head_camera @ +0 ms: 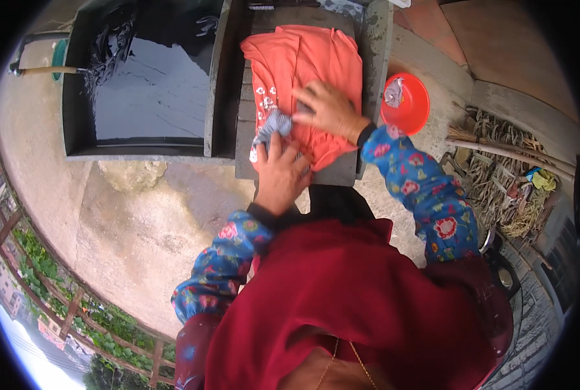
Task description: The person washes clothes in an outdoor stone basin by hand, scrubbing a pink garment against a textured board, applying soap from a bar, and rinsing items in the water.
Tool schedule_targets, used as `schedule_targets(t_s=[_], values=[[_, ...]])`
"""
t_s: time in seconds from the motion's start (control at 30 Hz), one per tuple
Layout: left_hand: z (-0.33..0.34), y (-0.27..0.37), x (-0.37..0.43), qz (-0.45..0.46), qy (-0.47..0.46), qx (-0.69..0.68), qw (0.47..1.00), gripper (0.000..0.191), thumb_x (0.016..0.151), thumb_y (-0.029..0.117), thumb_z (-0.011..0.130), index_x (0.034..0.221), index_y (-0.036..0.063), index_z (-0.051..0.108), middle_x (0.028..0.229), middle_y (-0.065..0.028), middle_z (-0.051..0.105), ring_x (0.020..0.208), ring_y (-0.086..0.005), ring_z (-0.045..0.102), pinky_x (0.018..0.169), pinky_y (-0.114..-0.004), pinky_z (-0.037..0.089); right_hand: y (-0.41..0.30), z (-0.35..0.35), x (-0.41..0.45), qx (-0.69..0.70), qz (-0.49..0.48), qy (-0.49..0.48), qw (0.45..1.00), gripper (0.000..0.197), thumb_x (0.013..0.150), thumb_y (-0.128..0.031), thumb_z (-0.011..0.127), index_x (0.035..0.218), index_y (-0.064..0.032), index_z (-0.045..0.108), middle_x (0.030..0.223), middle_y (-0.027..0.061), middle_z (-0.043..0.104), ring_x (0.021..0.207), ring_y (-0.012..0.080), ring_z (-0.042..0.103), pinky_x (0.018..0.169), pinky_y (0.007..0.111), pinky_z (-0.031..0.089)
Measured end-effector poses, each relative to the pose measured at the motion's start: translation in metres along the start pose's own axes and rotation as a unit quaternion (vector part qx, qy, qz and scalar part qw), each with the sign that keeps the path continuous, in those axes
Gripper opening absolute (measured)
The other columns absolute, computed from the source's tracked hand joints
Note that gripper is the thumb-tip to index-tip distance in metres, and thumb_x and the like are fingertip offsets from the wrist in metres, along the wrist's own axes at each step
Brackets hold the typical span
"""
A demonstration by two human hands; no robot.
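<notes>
A coral garment [319, 58] with white flower prints lies spread over the ridged washboard slab [299, 18] of a stone wash sink. On its near left part is a bunched grey-and-white striped cloth [274, 124], partly hidden under my left hand [281, 175], which presses and holds it with fingers spread. My right hand [331, 109] is over the middle of the garment, just right of the striped cloth, and is blurred. Its fingers curve around a dark object [305, 107], mostly covered by the palm; what it is cannot be told.
Left of the slab, a water-filled basin [212, 87] has dark fabric [110, 48] at its far left and a tap pipe [51, 70] over its rim. A red bucket [414, 109] holding a greyish cloth stands at the right. Beyond are a stick broom [509, 153] and dry stalks [494, 185].
</notes>
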State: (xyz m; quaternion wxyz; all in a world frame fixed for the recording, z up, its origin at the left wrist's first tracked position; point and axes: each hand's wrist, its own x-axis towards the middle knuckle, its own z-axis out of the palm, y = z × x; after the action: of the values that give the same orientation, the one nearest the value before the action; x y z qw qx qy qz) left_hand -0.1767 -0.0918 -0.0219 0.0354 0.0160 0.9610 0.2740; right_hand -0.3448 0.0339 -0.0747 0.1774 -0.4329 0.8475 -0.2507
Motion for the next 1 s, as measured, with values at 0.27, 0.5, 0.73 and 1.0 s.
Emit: schedule_targets(t_s=[0.27,0.5,0.73,1.0], values=[[0.012,-0.005,-0.026,0.061,-0.001,-0.110,0.992,0.029,0.061,0.023,0.070,0.088,0.0202,0.063,0.116,-0.0010,0.055,0.113,-0.0308,0.046,0.086,-0.049,0.033,0.061,0.025,0.121,-0.136,-0.092,0.056,0.985,0.050,0.075,-0.044,0.065,0.116,-0.0172,0.056,0.098,0.0120,0.048,0.091,0.0306,0.053,0.081,0.042,0.046],[0.008,-0.022,-0.018,0.066,-0.008,-0.133,0.989,0.032,0.063,0.023,0.070,0.094,0.0201,0.064,0.114,-0.0022,0.055,0.112,-0.0304,0.045,0.087,-0.048,0.032,0.031,0.024,0.125,-0.069,-0.070,-0.014,0.995,0.039,0.081,-0.038,0.063,0.112,-0.0147,0.057,0.098,0.0104,0.049,0.088,0.0295,0.054,0.078,0.041,0.047],[0.008,-0.019,-0.017,0.095,-0.023,-0.157,0.983,0.037,0.062,0.026,0.071,0.098,0.0209,0.062,0.119,-0.0028,0.053,0.115,-0.0304,0.043,0.088,-0.049,0.032,0.012,0.027,0.122,-0.061,-0.077,0.007,0.995,0.041,0.079,-0.039,0.064,0.113,-0.0160,0.059,0.098,0.0108,0.048,0.087,0.0304,0.056,0.076,0.041,0.048],[0.003,-0.027,-0.016,0.081,-0.045,-0.166,0.982,0.032,0.065,0.024,0.070,0.096,0.0195,0.063,0.120,-0.0042,0.052,0.118,-0.0332,0.041,0.092,-0.052,0.029,0.007,0.025,0.134,-0.056,-0.200,-0.002,0.978,0.030,0.079,-0.032,0.064,0.103,-0.0150,0.061,0.097,0.0091,0.049,0.089,0.0264,0.051,0.067,0.038,0.048]])
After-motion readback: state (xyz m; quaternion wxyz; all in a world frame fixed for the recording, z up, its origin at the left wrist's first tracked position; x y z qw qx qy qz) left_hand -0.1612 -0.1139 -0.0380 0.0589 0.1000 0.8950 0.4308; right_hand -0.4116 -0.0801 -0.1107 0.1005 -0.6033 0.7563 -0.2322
